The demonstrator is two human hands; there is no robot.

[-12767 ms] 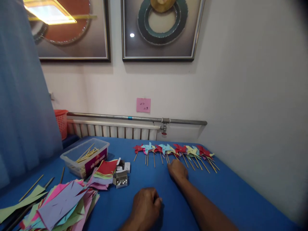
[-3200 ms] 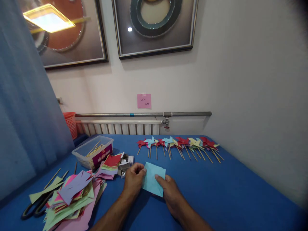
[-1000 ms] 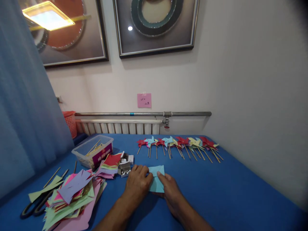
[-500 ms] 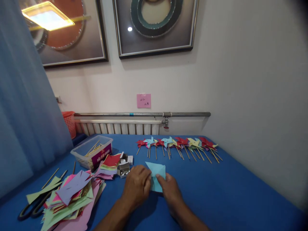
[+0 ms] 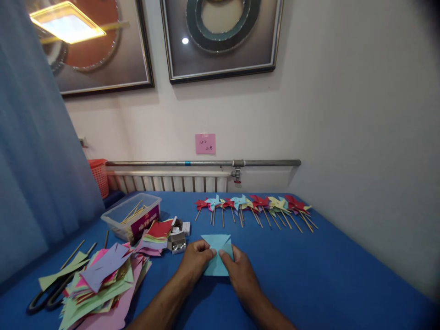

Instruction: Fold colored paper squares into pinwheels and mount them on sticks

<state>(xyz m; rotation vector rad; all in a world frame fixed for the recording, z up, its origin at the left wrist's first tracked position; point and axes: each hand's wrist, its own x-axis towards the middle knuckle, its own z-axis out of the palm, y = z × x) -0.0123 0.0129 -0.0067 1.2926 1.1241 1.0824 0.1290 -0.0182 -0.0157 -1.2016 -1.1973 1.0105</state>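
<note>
left hand [image 5: 194, 262]: closed on the left side of the paper, thumb on top, fingers mostly hidden.
right hand [image 5: 242, 271]: closed on the right side, thumb laid on the face, tip near the other thumb.
blue paper square [image 5: 218, 268]: light blue, gripped between both hands over the near middle of the table [image 5: 316, 275]; slanting line at its upper right corner, fold or cut, cannot tell which.
pinwheels [image 5: 259, 201]: laid in an overlapping row near the far edge, beyond the hands; red, light blue and yellow heads, sticks toward the person.
plastic box [image 5: 113, 217]: clear, purple label, thin wooden sticks [image 5: 133, 214] inside.
paper stack [image 5: 161, 230]: red sheet on top, just in front of the plastic box.
small carton [image 5: 178, 244]: open, beside the stack; shiny bits inside, too small to tell.
paper pile [image 5: 106, 268]: mixed colours, near left, slit purple sheet uppermost.
scissors [image 5: 50, 300]: dark handles left of the pile, partly under a pale green strip [image 5: 63, 272].
wall: pink note [image 5: 205, 144] above a metal pipe [image 5: 206, 163].
</note>
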